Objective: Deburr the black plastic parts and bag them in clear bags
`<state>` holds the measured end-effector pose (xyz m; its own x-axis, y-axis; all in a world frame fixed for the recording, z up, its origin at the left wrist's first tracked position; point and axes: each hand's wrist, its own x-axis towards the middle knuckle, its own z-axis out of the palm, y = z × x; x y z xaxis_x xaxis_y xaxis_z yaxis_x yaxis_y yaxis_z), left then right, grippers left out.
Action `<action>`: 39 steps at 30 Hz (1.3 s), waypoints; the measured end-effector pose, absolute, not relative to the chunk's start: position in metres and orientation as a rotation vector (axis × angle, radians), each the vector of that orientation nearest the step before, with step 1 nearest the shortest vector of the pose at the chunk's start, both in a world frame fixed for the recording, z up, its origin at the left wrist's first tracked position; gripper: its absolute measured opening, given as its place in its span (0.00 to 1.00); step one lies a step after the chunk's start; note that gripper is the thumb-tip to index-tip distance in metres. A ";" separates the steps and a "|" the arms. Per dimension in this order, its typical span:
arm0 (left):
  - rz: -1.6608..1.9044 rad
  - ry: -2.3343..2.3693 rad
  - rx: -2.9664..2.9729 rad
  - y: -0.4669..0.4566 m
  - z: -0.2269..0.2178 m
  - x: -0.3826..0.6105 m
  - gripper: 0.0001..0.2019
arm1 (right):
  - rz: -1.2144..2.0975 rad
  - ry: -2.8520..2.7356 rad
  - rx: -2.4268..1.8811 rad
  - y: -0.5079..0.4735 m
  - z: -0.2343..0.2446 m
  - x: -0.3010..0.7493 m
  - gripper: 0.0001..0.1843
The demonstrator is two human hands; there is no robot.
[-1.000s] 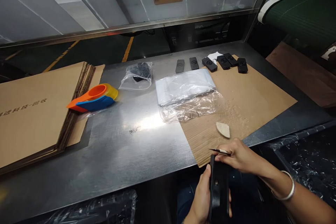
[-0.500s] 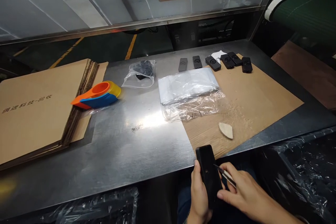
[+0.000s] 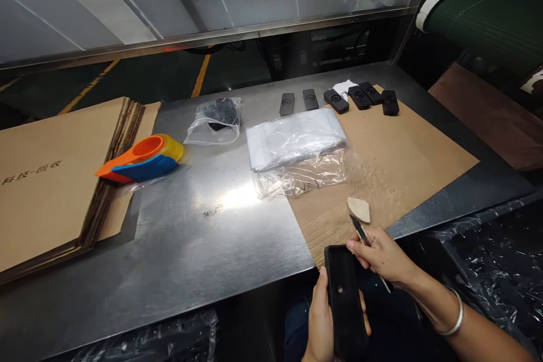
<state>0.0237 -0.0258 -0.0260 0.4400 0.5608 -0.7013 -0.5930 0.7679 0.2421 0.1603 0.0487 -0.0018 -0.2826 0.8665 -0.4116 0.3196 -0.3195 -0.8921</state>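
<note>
Cradled in my left hand is a black plastic housing, its hollow side facing up and a small round hole in its floor. Fingers wrap under it and show at its right edge. My right hand grips a slim craft knife like a pen, blade tip pointing up and left, clear of the housing's top right corner. Just beyond the tip lies a pale wedge-shaped piece on a brown cardboard sheet.
Several black housings stand along the back of the metal table. A stack of clear plastic bags lies mid-table, a bag with black parts left of it. Farther left are an orange-blue tape dispenser and folded cartons.
My right hand has lifted the knife out of the housing and moved it up, toward the pale piece. The housing has shifted slightly down and right in my left hand. The view has turned slightly.
</note>
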 end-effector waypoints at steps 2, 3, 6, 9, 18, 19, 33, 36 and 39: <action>0.724 0.852 -0.068 -0.024 -0.026 0.024 0.33 | 1.660 -1.431 -1.520 0.050 -0.001 0.163 0.21; 0.733 0.857 -0.081 -0.023 -0.026 0.025 0.33 | 1.661 -1.412 -1.521 0.050 -0.001 0.164 0.22; 0.744 0.856 -0.103 -0.019 -0.024 0.026 0.33 | 1.646 -1.371 -1.529 0.049 0.000 0.167 0.23; 0.711 0.839 -0.095 -0.015 -0.020 0.026 0.34 | 1.636 -1.344 -1.541 0.048 -0.001 0.170 0.23; 0.599 0.821 -0.089 -0.008 -0.017 0.024 0.38 | 1.862 -1.405 -1.429 0.052 -0.005 0.169 0.23; 0.591 0.817 -0.095 -0.008 -0.018 0.024 0.38 | 1.861 -1.417 -1.424 0.052 -0.005 0.168 0.22; 0.549 0.696 -0.033 -0.008 -0.020 0.021 0.39 | 1.893 -1.340 -1.521 0.054 -0.003 0.169 0.28; 0.584 0.642 -0.035 -0.005 -0.023 0.021 0.37 | 1.732 -1.373 -1.632 0.057 -0.008 0.173 0.30; 0.672 0.655 -0.020 0.001 -0.026 0.019 0.35 | 1.380 -1.456 -1.812 0.070 -0.012 0.190 0.28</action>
